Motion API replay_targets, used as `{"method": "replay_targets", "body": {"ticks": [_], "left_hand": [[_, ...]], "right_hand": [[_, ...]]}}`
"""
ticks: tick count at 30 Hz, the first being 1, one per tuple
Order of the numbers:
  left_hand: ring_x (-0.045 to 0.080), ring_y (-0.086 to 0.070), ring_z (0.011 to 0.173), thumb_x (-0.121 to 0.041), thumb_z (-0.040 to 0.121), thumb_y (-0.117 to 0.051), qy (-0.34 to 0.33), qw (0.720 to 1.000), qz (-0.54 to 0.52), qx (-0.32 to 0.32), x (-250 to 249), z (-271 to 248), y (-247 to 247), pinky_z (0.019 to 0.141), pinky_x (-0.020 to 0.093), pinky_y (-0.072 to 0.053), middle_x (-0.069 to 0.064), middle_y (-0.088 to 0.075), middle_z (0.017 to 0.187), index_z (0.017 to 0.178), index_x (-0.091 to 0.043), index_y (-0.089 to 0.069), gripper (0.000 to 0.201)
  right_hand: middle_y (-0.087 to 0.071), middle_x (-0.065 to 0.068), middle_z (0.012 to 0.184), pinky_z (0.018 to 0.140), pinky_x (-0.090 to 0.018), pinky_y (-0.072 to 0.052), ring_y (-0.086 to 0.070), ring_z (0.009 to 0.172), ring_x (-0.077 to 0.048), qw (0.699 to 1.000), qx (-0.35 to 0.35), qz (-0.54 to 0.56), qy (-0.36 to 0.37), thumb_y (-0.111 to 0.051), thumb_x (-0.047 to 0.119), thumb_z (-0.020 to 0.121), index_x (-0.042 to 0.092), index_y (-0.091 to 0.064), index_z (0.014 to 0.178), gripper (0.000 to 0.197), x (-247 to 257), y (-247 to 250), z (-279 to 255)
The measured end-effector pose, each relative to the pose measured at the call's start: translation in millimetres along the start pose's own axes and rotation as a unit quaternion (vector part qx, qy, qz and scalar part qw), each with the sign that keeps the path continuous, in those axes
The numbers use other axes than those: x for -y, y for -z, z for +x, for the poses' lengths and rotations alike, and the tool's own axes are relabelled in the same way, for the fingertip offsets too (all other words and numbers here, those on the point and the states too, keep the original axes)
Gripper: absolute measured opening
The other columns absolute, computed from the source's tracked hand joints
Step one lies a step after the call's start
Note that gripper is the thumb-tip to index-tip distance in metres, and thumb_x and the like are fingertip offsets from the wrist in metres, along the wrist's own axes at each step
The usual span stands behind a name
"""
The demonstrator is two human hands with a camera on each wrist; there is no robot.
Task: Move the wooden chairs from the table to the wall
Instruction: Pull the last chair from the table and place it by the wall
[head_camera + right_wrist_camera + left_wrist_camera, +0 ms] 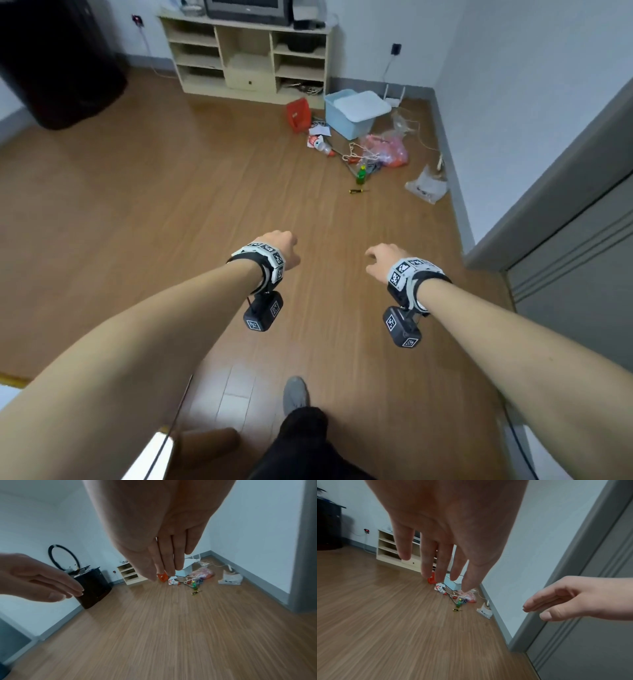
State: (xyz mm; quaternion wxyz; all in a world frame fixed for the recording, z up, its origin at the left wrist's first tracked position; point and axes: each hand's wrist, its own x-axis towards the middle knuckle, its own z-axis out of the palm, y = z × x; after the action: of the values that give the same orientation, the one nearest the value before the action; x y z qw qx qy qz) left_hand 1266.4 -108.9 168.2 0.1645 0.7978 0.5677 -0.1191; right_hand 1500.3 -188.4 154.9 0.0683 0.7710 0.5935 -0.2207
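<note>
Reaching forward with relaxed, empty left hand and right hand, bare wooden floor ahead, clutter near far wall.

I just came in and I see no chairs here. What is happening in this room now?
A person stands on the wooden floor with both arms stretched forward. The left hand and the right hand are empty, fingers relaxed. No chair or table shows in any view. Ahead, clutter lies around a light blue bin near the shelf unit.
</note>
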Motion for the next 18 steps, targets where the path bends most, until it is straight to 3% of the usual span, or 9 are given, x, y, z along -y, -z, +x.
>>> {"method": "replay_targets", "body": {"ticks": [5,10,18], "left_hand": [[0.032,-0.059,0.119,-0.034,0.09,-0.06,0.024,0.999,-0.019,-0.006,78,85,57,0.09,0.037,-0.048,0.01,-0.058,0.134,0.143,-0.023,-0.052,0.055],[0.032,-0.06,0.116,-0.034,0.09,-0.059,0.067,0.997,-0.023,-0.016,167,139,104,0.087,0.037,-0.05,0.01,-0.06,0.132,0.143,-0.023,-0.052,0.054],[0.031,-0.061,0.117,-0.035,0.091,-0.059,0.172,0.983,-0.057,-0.011,337,232,140,0.088,0.038,-0.051,0.009,-0.06,0.134,0.143,-0.023,-0.052,0.054]], "right_hand": [[-0.06,-0.008,0.139,0.093,-0.037,-0.053,-0.063,0.117,-0.03,0.998,0.011,-0.051,0.022,-0.054,0.024,0.097,0.024,-0.051,0.148,0.051,78,58,108],[-0.061,-0.006,0.139,0.093,-0.036,-0.053,-0.062,0.118,-0.029,0.996,0.015,-0.067,0.057,-0.055,0.026,0.096,0.025,-0.052,0.147,0.051,162,100,201],[-0.062,-0.007,0.138,0.092,-0.037,-0.053,-0.063,0.116,-0.031,0.984,0.04,-0.112,0.135,-0.055,0.024,0.097,0.023,-0.053,0.146,0.05,333,109,375]]}}
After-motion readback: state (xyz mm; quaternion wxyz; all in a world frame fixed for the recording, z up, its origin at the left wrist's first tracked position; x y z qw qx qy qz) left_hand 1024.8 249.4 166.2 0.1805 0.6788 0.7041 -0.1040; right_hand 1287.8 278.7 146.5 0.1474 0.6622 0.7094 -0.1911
